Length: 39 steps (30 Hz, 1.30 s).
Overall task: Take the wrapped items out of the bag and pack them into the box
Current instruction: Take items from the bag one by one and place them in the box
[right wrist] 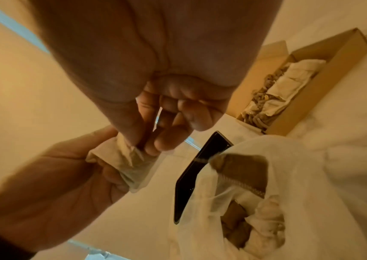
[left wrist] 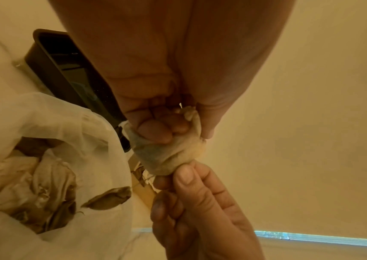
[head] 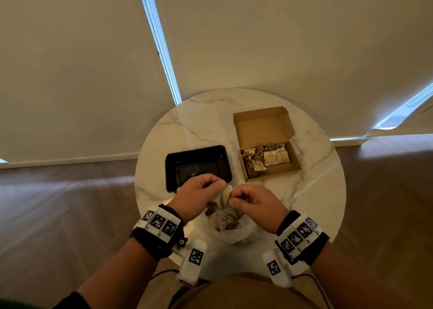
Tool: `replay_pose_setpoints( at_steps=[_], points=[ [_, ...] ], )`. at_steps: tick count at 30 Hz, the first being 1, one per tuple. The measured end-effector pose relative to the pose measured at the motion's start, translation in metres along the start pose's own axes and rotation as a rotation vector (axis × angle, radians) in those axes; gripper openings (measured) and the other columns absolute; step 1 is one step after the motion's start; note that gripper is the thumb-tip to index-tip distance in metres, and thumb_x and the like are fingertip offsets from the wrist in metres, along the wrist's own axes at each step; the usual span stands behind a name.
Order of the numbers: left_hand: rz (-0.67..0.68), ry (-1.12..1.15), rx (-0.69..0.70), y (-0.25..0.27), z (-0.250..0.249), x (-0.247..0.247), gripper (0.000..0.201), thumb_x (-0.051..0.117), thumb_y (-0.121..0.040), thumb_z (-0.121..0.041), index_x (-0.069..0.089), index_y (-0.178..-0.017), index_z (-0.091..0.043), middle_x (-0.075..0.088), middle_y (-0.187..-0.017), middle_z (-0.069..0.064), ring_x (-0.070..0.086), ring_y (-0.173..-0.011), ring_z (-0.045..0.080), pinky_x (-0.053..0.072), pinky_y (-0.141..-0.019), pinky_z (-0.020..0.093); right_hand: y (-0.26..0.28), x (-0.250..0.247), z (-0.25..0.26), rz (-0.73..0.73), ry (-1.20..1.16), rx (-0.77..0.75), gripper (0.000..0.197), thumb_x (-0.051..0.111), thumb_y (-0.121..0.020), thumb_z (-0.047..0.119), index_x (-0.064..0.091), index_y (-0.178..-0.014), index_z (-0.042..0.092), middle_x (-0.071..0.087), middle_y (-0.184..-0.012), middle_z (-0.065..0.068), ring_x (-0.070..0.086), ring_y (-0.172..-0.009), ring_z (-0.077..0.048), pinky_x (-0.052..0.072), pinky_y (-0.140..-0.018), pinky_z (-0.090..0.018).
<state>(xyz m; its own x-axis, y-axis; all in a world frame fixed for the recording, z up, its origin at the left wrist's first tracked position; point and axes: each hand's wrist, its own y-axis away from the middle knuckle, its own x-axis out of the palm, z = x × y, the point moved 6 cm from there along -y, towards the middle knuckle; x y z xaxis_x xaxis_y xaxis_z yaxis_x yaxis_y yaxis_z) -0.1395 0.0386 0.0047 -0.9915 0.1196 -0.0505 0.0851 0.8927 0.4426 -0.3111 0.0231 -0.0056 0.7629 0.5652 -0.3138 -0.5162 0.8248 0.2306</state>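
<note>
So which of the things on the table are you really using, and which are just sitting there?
In use:
- wrapped item, pinched between left hand and right hand
- white bag, more wrapped items inside
- cardboard box, partly filled

Just sitting there:
- black tray, beside the box on the round marble table

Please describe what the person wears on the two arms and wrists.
Each wrist carries a dark band with white blocks printed with black square codes, on the left hand's side and the right hand's side. A white padded unit with one code hangs under each wrist. Thin dark cables trail from them. The forearms are bare.
</note>
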Motion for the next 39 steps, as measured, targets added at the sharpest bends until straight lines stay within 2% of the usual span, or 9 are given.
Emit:
replay_pose_setpoints(
  at_steps=[5,8,11,15,19,24,30,34,39],
  points=[
    [0.018,0.123,-0.031,0.003,0.000,0.002,0.013,0.068,-0.098,-0.026,0.072,-0.096,-0.014,0.073,-0.088,0.007,0.070,-0.079,0.016,0.059,-0.071,0.033,0.001,0.000,-0.001,-0.038,-0.021,0.010,0.012,0.068,-0.093,0.013,0.065,-0.086,0.023,0.065,-0.077,0.014,0.062,-0.073,-0.004,0.052,-0.066,-0.021],
    [-0.015,0.076,-0.015,0.006,0.000,-0.001,0.029,0.079,-0.083,-0.043,0.074,-0.099,-0.020,0.072,-0.085,-0.004,0.065,-0.069,0.005,0.051,-0.061,0.021,0.001,0.004,-0.003,-0.033,-0.152,0.078,0.007,0.061,-0.097,0.007,0.060,-0.091,0.008,0.067,-0.071,0.002,0.061,-0.062,-0.005,0.049,-0.056,-0.025],
    [0.031,0.015,-0.078,0.006,0.017,-0.001,0.057,0.091,-0.067,-0.052,0.073,-0.114,-0.026,0.078,-0.103,-0.007,0.074,-0.091,0.011,0.059,-0.078,0.026,0.001,0.006,-0.006,-0.020,-0.243,0.130,0.006,0.058,-0.100,0.009,0.058,-0.097,0.004,0.068,-0.083,-0.018,0.066,-0.070,-0.016,0.054,-0.056,-0.029],
    [0.003,-0.011,-0.087,0.008,0.033,-0.003,0.023,0.080,-0.089,-0.025,0.075,-0.110,-0.017,0.079,-0.101,0.002,0.073,-0.091,0.016,0.059,-0.080,0.029,-0.001,0.013,-0.013,-0.015,-0.321,0.197,0.008,0.055,-0.101,0.008,0.058,-0.094,0.006,0.063,-0.082,-0.014,0.064,-0.070,-0.020,0.057,-0.059,-0.034],
    [-0.071,-0.033,-0.083,0.009,0.037,-0.009,0.009,0.070,-0.097,-0.021,0.077,-0.095,-0.016,0.075,-0.085,0.005,0.068,-0.081,0.020,0.059,-0.083,0.044,-0.001,0.022,-0.024,0.002,-0.404,0.271,0.008,0.054,-0.104,0.014,0.056,-0.098,0.009,0.068,-0.083,-0.013,0.070,-0.070,-0.027,0.050,-0.053,-0.032],
    [-0.183,-0.302,0.025,0.013,0.024,-0.023,0.019,0.063,-0.102,-0.027,0.080,-0.096,-0.022,0.073,-0.078,-0.001,0.064,-0.071,0.009,0.057,-0.069,0.030,0.000,0.024,-0.041,-0.015,-0.217,0.257,0.009,0.060,-0.101,0.024,0.060,-0.107,0.017,0.074,-0.084,-0.004,0.057,-0.063,-0.016,0.047,-0.056,-0.027],
    [-0.237,-0.417,0.075,0.017,0.012,-0.035,0.016,0.061,-0.101,-0.030,0.074,-0.093,-0.025,0.068,-0.079,-0.008,0.061,-0.074,0.010,0.050,-0.069,0.027,0.004,0.028,-0.058,0.040,0.317,0.237,0.012,0.058,-0.098,0.036,0.064,-0.108,0.032,0.069,-0.094,0.011,0.064,-0.086,-0.004,0.056,-0.080,-0.026],
    [-0.238,-0.349,0.069,0.019,0.005,-0.037,0.009,0.064,-0.100,-0.029,0.070,-0.099,-0.023,0.073,-0.088,-0.003,0.069,-0.082,0.017,0.058,-0.070,0.030,0.005,0.023,-0.046,0.019,0.427,0.174,0.017,0.058,-0.097,0.037,0.065,-0.111,0.030,0.064,-0.104,0.011,0.060,-0.097,-0.006,0.053,-0.089,-0.028],
    [-0.166,-0.333,0.059,0.019,0.005,-0.027,0.007,0.063,-0.100,-0.028,0.068,-0.099,-0.023,0.074,-0.090,0.001,0.070,-0.084,0.018,0.057,-0.071,0.028,0.010,0.001,-0.003,-0.115,0.301,0.071,0.023,0.058,-0.098,0.046,0.065,-0.115,0.032,0.063,-0.108,0.017,0.061,-0.097,0.001,0.052,-0.080,-0.019]
  ],
)
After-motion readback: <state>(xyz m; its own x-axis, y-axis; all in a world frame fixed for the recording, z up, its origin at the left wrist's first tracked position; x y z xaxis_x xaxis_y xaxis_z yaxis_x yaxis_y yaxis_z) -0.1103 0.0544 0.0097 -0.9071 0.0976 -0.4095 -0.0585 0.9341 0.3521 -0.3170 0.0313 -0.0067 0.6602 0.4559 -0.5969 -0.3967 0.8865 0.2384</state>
